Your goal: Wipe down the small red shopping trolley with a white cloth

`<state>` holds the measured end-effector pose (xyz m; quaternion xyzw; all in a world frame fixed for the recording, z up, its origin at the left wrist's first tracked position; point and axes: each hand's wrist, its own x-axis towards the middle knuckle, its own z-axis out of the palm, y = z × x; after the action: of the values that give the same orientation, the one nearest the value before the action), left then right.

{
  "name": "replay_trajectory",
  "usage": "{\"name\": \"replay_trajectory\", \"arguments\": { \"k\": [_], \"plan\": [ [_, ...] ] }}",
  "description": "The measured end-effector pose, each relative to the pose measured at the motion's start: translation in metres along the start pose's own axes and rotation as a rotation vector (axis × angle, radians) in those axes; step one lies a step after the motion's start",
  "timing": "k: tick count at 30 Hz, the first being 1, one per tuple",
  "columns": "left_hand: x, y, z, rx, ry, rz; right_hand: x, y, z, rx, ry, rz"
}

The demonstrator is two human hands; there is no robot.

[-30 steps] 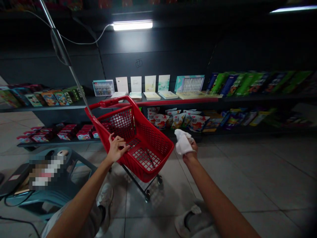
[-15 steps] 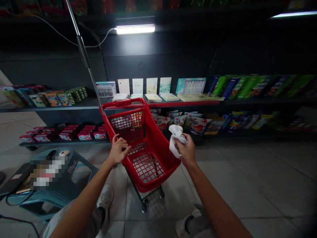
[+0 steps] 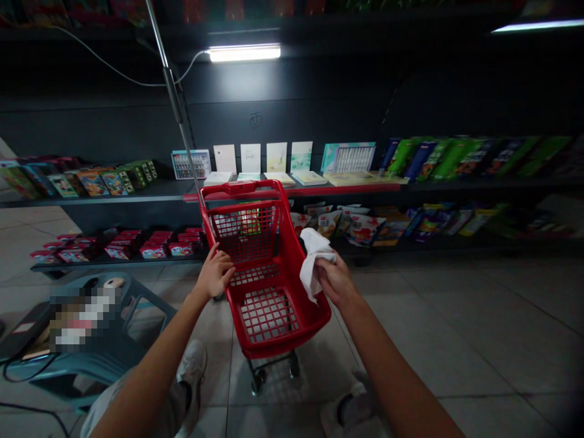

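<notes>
A small red plastic shopping cart (image 3: 264,304) stands on the tiled floor in front of me, its basket empty. My left hand (image 3: 214,272) grips the left rim of the basket with the fingers curled over it. My right hand (image 3: 335,281) is closed on a crumpled white cloth (image 3: 312,261), held against the basket's right rim. The cart's red handle (image 3: 237,188) points away from me toward the shelves.
Dark shelves (image 3: 137,190) with colourful boxes, cards and packets run across the back under a tube light (image 3: 244,53). A grey-blue plastic stool (image 3: 118,322) with cables and a blurred item sits at the left. A metal pole (image 3: 176,100) rises behind the cart. My shoes (image 3: 191,371) rest on the tiles.
The cart has turned and rolled right, now squarely facing me. My right hand with the cloth moved left and down to the basket's right rim. My left hand stayed on the left rim.
</notes>
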<state>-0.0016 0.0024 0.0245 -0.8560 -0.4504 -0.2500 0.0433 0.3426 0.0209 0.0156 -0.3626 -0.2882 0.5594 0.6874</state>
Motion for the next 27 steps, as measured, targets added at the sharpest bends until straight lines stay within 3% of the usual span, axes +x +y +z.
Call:
{"name": "replay_trajectory", "arguments": {
  "k": [7,9,12,14,16,20,27],
  "plan": [
    [0.001,-0.004,0.002,-0.136,-0.001,-0.037,-0.015,-0.001,0.015,-0.079,-0.036,0.041],
    [0.002,-0.005,0.008,-0.214,0.105,-0.149,-0.020,0.000,0.019,-0.111,-0.053,0.047],
    [0.004,-0.006,0.019,-0.306,0.322,-0.439,-0.027,0.005,0.026,-0.167,-0.074,0.043],
    [0.006,-0.008,0.024,-0.365,0.381,-0.613,-0.030,0.011,0.029,-0.206,-0.106,0.043],
    [0.008,-0.010,0.025,-0.438,0.341,-0.672,-0.033,0.019,0.031,-0.233,-0.131,0.055],
    [0.007,-0.014,0.020,-0.499,0.228,-0.616,-0.030,0.038,0.043,-0.235,-0.168,0.088],
    [0.003,-0.025,0.016,-0.460,0.154,-0.594,-0.015,0.045,0.091,-0.132,-0.279,0.142]
  ]
}}
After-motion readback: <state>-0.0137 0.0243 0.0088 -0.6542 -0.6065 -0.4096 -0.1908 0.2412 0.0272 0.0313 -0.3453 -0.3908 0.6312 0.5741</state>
